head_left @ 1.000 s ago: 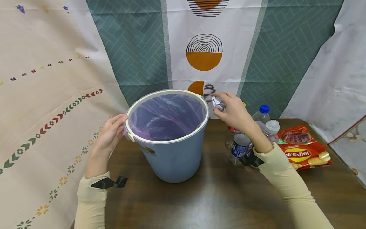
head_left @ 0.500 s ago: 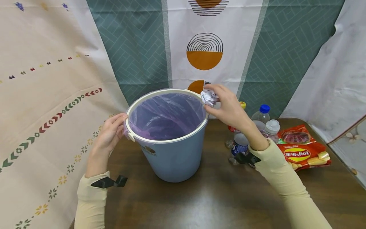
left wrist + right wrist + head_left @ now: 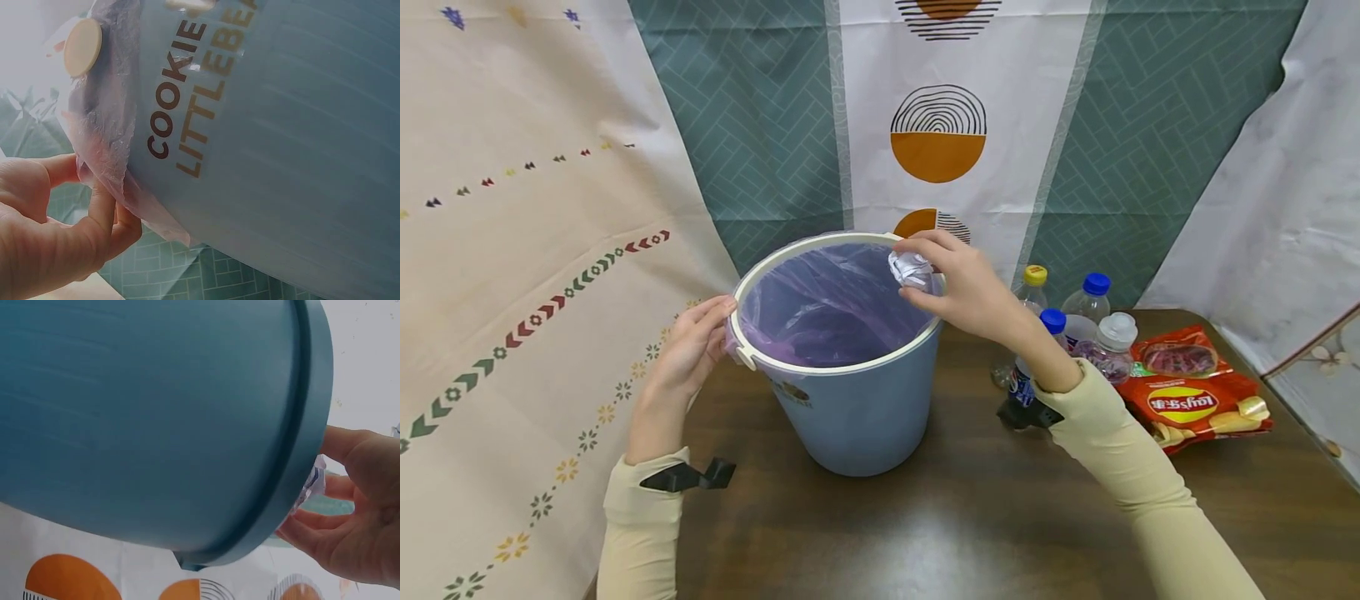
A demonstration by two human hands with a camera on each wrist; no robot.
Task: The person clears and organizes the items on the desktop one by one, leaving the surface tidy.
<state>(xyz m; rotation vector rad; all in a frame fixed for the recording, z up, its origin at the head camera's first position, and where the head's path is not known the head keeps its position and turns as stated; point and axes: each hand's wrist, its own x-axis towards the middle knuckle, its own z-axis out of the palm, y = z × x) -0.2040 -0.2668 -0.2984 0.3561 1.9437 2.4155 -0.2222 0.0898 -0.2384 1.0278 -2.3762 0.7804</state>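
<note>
A blue trash can (image 3: 865, 425) with a cream rim and a thin purple plastic liner (image 3: 827, 292) stands on the table. My left hand (image 3: 688, 350) grips the left side of the rim, fingers on the liner's folded edge; the left wrist view shows the liner (image 3: 103, 125) between thumb and fingers. My right hand (image 3: 962, 287) pinches a crumpled ball of white paper (image 3: 910, 269) over the right inner edge of the can's mouth. In the right wrist view the can's wall (image 3: 156, 425) hides most of the paper (image 3: 310, 484).
Several clear plastic bottles stand right of the can, one with a yellow cap (image 3: 1035, 276), one with a white cap (image 3: 1117, 331); the right forearm partly covers them. Red snack bags (image 3: 1195, 404) lie beyond. Patterned cloth (image 3: 760, 108) hangs behind the brown table (image 3: 850, 533).
My right hand has moved left with the paper ball, from beside the can to over its mouth. The left hand has stayed on the rim.
</note>
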